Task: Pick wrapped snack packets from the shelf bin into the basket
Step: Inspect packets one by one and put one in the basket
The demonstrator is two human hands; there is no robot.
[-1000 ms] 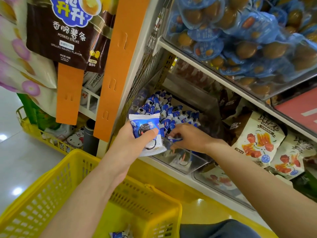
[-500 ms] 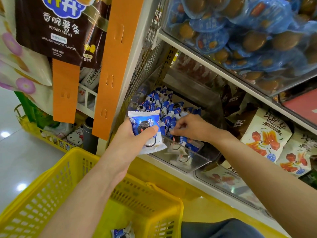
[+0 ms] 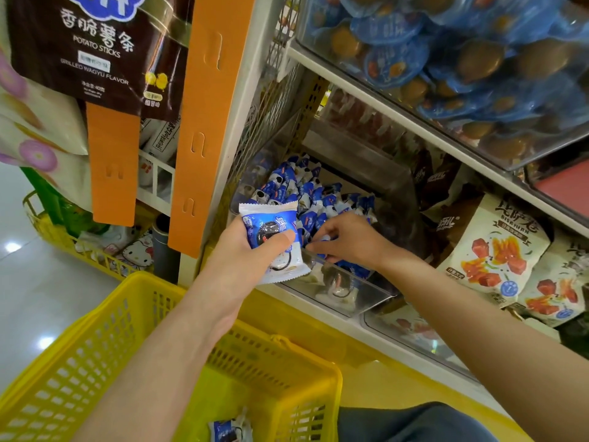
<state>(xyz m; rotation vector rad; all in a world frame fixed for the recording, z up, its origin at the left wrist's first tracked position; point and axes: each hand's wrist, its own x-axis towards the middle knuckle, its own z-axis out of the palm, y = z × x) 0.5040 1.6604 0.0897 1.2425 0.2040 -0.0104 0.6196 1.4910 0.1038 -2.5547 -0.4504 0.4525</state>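
Note:
My left hand [image 3: 245, 253] grips a blue and white snack packet [image 3: 274, 240] just in front of the clear shelf bin [image 3: 366, 298], thumb across its face. The bin holds several more blue and white packets [image 3: 306, 193]. My right hand [image 3: 347, 239] reaches into the bin from the right and its fingertips pinch another small blue packet [image 3: 325, 239] among the pile. Below my arms sits the yellow basket [image 3: 95, 346], with one packet [image 3: 229, 430] lying on its bottom.
Above the bin, a shelf carries a clear bin of blue-wrapped brown snacks [image 3: 462, 65]. White bags with red pictures [image 3: 490, 250] fill the neighbouring bin on the right. An orange hanging strip [image 3: 204, 122] and a potato sticks bag [image 3: 95, 49] hang left. Another yellow basket [image 3: 63, 240] stands on the floor.
My right hand has shifted slightly within the bin and now pinches a packet at the pile's front. The left hand stays put with its packet.

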